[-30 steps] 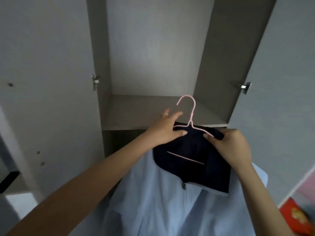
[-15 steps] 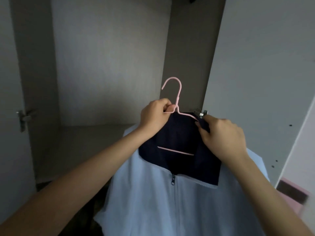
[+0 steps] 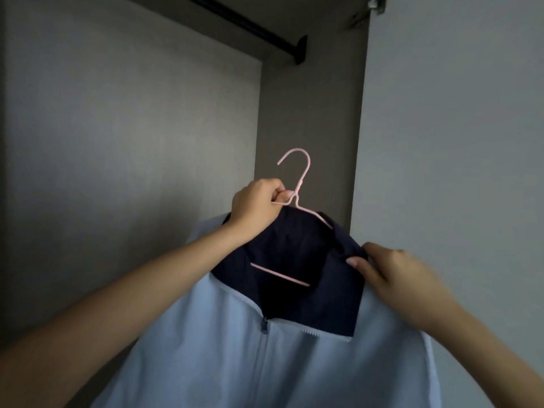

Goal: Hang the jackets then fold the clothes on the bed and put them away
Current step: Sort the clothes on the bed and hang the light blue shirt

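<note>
A light blue jacket (image 3: 223,354) with a dark navy collar and lining (image 3: 297,254) hangs on a thin pink hanger (image 3: 300,184), held up in front of the open wardrobe. My left hand (image 3: 256,207) grips the hanger at the base of its hook. My right hand (image 3: 391,269) pinches the navy collar at the jacket's right shoulder. The hook points up and left, well below the dark clothes rail (image 3: 250,25) at the top of the wardrobe.
The wardrobe's grey back wall (image 3: 132,136) fills the left. Its side panel (image 3: 309,119) stands behind the hanger, with the open grey door (image 3: 456,142) to the right. A metal hinge (image 3: 374,4) sits at the door's top.
The view has tilted up, so the rail has come into sight and the shelf has dropped out. The jacket has risen, and my right hand has slid down to the collar's right edge.
</note>
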The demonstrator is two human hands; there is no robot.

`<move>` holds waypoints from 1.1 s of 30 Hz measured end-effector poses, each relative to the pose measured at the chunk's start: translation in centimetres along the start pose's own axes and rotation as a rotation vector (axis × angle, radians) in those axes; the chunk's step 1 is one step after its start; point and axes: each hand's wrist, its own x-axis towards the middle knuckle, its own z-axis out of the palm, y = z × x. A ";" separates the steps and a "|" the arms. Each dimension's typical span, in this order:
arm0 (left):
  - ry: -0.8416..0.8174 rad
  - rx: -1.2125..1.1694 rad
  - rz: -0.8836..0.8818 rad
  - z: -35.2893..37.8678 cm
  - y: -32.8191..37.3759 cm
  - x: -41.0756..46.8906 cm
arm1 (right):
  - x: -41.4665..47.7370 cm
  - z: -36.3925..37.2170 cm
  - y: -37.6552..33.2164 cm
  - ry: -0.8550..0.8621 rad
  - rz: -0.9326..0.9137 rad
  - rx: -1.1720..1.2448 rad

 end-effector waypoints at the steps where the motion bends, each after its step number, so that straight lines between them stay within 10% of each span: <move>1: 0.003 0.000 -0.003 0.1 -0.3 0.1 | 0.1 0.0 0.1 -0.017 -0.003 0.002; 8: 0.036 0.004 -0.054 -1.9 0.2 0.5 | 0.0 -2.3 1.3 -0.106 -0.059 -0.021; 33: 0.010 0.106 0.218 -7.5 -6.2 14.8 | 19.2 -5.4 0.4 0.728 0.120 0.191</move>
